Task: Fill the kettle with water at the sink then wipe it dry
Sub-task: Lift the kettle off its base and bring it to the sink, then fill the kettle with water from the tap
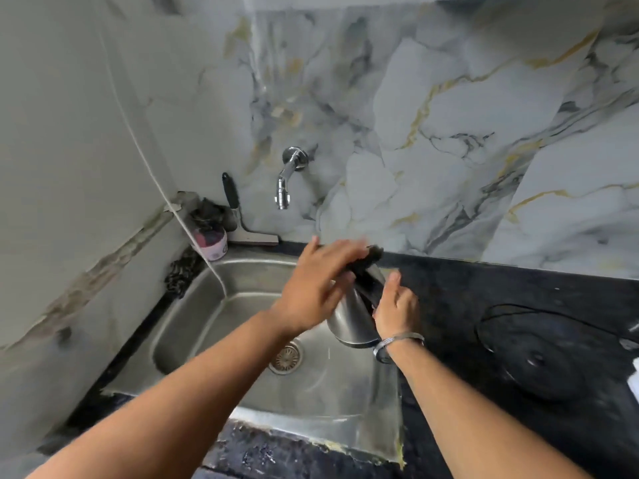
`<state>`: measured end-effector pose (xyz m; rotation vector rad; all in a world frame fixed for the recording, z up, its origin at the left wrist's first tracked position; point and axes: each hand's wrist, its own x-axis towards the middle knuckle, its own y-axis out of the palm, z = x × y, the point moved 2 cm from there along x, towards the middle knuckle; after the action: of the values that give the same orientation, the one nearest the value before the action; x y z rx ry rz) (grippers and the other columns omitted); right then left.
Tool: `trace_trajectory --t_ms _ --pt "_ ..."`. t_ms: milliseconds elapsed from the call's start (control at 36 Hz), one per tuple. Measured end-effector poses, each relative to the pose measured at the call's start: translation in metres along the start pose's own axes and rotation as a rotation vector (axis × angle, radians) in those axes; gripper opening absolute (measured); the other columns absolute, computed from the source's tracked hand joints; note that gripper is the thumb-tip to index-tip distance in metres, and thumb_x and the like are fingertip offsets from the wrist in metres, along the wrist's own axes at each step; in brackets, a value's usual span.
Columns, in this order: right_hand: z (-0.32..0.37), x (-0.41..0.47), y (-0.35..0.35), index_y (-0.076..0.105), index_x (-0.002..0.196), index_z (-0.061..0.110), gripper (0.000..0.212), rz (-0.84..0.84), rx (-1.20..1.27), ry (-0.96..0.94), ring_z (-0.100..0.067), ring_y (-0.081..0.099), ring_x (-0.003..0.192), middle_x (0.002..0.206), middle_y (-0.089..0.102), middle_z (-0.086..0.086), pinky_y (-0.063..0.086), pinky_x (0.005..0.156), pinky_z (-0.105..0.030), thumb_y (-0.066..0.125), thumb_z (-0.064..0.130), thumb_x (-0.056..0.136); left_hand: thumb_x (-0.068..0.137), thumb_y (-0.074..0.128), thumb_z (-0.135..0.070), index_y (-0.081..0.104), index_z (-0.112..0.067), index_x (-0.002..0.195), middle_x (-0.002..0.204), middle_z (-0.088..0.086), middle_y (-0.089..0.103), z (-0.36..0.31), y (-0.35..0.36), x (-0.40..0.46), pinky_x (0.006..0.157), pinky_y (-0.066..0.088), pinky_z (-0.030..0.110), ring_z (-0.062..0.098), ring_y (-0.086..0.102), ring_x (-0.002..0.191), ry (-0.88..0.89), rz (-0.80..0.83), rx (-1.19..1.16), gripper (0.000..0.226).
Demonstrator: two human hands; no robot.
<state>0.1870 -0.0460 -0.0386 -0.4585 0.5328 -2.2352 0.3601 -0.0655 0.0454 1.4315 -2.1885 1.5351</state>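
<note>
A steel kettle (pixel 349 321) with a black handle hangs tilted over the right side of the steel sink (pixel 221 305). My right hand (pixel 396 305) grips the kettle by its handle side. My left hand (pixel 320 281) presses a dark cloth (pixel 371 255) against the kettle's top; the hand is blurred by motion. The wall tap (pixel 285 183) above the sink shows no running water.
A round black kettle base (pixel 539 361) with its cord lies on the dark counter at right. A squeegee (pixel 242 219), a pink tub (pixel 212 242) and a dark scrubber stand at the sink's back left. A white cord (pixel 145 157) hangs down the left wall.
</note>
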Motion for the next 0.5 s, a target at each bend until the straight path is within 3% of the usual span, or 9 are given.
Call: trace_trajectory --t_ms 83,194,222,278,361,444,500 --pt "0.011 -0.01 0.036 0.069 0.073 0.0 0.1 -0.001 0.1 0.065 -0.042 0.068 0.077 0.076 0.071 -0.028 0.054 0.071 -0.046 0.008 0.079 0.079 0.1 0.057 -0.007 0.04 -0.015 0.157 0.152 0.003 0.058 0.027 -0.017 -0.011 0.125 0.012 0.054 0.036 0.036 0.153 0.049 0.105 0.03 0.06" --pt "0.016 -0.019 0.069 0.058 0.051 0.011 0.083 0.077 0.162 0.172 -0.042 0.067 0.065 0.056 0.066 -0.016 0.057 0.066 -0.051 0.017 0.076 0.081 0.104 0.055 -0.029 0.03 -0.018 0.16 0.159 -0.001 0.048 0.076 -0.051 -0.015 0.129 0.013 0.046 0.028 0.024 0.158 -0.06 0.06 -0.004 0.063" --pt "0.017 -0.02 0.075 0.057 0.05 0.014 0.079 0.088 0.222 0.221 -0.04 0.067 0.062 0.053 0.064 -0.011 0.058 0.062 -0.05 0.02 0.078 0.078 0.103 0.055 -0.035 0.033 -0.019 0.16 0.159 -0.005 0.045 0.089 -0.058 -0.014 0.129 0.016 0.044 0.025 0.025 0.157 -0.114 0.01 -0.002 0.063" --pt "0.018 -0.019 0.085 0.055 0.056 0.016 0.074 0.1 0.309 0.261 -0.027 0.066 0.053 0.059 0.061 -0.011 0.056 0.049 -0.034 0.024 0.08 0.075 0.102 0.056 -0.038 0.043 -0.018 0.156 0.157 -0.005 0.047 0.118 -0.07 -0.003 0.126 0.023 0.041 0.026 0.031 0.155 -0.263 -0.08 0.028 0.059" --pt "0.016 -0.009 0.1 0.052 0.069 0.0 0.075 0.123 0.317 0.219 -0.011 0.058 0.041 0.062 0.055 -0.019 0.044 0.039 -0.015 0.022 0.066 0.088 0.102 0.061 -0.035 0.056 -0.013 0.147 0.15 0.008 0.06 0.162 -0.08 0.026 0.121 0.037 0.046 0.032 0.048 0.146 -0.533 -0.105 0.093 0.051" --pt "0.017 0.003 0.111 0.051 0.062 -0.009 0.083 0.144 0.295 0.159 -0.012 0.053 0.035 0.047 0.053 -0.013 0.042 0.037 -0.016 0.018 0.062 0.089 0.099 0.062 -0.048 0.064 -0.012 0.138 0.139 0.008 0.069 0.192 -0.081 0.06 0.112 0.046 0.044 0.029 0.062 0.131 -0.717 -0.041 0.081 0.054" --pt "0.018 0.012 0.118 0.051 0.053 -0.011 0.088 0.148 0.275 0.111 -0.012 0.05 0.03 0.035 0.049 -0.004 0.041 0.036 -0.019 0.014 0.063 0.085 0.095 0.063 -0.057 0.073 -0.013 0.107 0.119 0.007 0.077 0.204 -0.075 0.086 0.104 0.048 0.046 0.032 0.069 0.114 -0.747 -0.001 0.143 0.047"
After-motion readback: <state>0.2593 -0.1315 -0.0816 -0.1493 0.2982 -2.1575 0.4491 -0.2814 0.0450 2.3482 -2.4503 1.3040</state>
